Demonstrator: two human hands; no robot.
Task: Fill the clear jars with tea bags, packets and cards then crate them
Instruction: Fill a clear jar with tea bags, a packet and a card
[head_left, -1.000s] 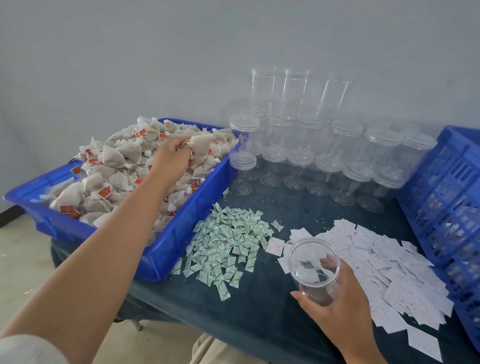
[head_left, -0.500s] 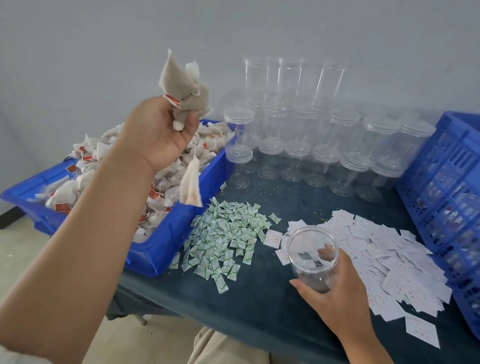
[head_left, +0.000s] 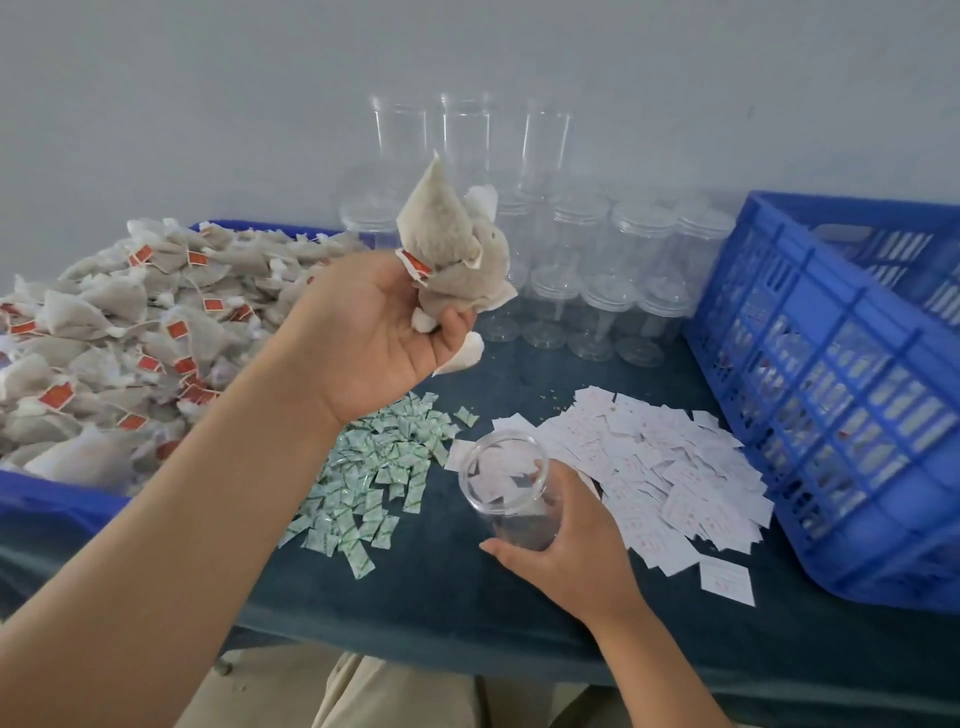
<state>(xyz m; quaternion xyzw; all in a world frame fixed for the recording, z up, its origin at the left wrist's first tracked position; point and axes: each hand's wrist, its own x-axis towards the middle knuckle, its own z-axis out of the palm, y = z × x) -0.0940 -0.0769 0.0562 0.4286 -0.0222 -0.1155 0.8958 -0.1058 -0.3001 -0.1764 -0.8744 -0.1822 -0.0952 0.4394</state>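
Head view, left hand (head_left: 371, 332), several tea bags (head_left: 447, 244), right hand (head_left: 576, 553), one jar (head_left: 506, 486)

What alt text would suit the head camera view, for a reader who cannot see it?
A person's left hand holds a bunch of tea bags above a dark table, while the right hand grips an open clear jar. Green packets, white cards, lidded jars and a blue crate surround them.

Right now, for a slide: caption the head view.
Left hand holds tea bags above the table; right hand grips an empty clear jar.
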